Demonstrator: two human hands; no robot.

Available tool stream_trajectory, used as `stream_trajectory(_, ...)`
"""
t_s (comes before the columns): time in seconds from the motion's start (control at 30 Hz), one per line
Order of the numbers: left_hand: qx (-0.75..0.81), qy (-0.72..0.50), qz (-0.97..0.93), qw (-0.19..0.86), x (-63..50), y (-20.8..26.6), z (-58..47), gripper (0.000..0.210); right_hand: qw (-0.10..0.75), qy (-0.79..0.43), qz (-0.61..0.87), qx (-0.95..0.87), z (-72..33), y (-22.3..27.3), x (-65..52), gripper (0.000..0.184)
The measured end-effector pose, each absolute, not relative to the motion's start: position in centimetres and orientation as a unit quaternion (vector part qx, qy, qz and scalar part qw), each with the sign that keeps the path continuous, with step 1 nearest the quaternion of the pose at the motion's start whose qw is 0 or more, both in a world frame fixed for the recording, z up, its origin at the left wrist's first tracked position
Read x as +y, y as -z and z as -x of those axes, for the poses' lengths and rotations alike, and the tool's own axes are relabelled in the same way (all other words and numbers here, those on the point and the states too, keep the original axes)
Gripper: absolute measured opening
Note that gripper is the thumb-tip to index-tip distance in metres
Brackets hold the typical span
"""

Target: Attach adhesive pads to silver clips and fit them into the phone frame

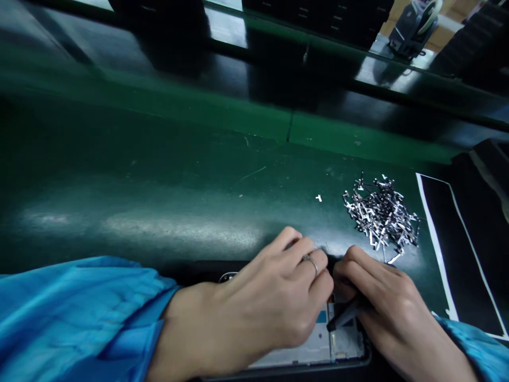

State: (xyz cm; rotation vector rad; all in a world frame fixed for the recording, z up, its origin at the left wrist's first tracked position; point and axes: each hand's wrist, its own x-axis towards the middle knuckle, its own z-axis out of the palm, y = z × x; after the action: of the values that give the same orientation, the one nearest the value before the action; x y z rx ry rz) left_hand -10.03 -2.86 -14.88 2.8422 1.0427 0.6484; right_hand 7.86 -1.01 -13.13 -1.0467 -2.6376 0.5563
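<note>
From the head view, the left hand (278, 302) lies palm down with its fingers curled together, pressing on a flat device frame (318, 350) that sits at the near edge of the green bench (159, 185); a ring shows on one finger, and whether anything is pinched beneath the fingertips cannot be told. The right hand (389, 313) is closed around a dark pen-like tool (344, 317), its tip pointing down-left onto the pale inner face of the frame, just beside the left hand's knuckles. Both forearms come in from the bottom corners in blue sleeves (79, 313), the left one slanting across the lower frame, the right one short and steep, so the hands meet almost touching above the frame's right end. Just beyond the right hand lies a heap of small metal parts (382, 215), with one stray part (318, 198) to its left. A black mat (461, 254) with a white border bounds the right side; the bench to the left is open.
</note>
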Motion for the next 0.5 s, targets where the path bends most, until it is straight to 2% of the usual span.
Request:
stream_trajectory(0.17, 0.253, -0.25, -0.932, -0.075, -2.9, 14.9, 10.3, 0.031, 0.121, -0.202, 0.362, -0.902, -7.7, 13.0, -0.9, 0.024)
stream_trajectory(0.27, 0.242, -0.267, -0.929, -0.088, -3.2, 14.9, 10.4, 0.031, 0.139, -0.178, 0.359, -0.906, -8.0, 12.8, -1.1, 0.026)
stream_trajectory(0.5, 0.31, -0.287, -0.906, -0.008, -3.3, 15.5, 10.0, 0.037, 0.209, 0.046, 0.299, -0.93, -9.4, 13.6, -2.5, 0.035)
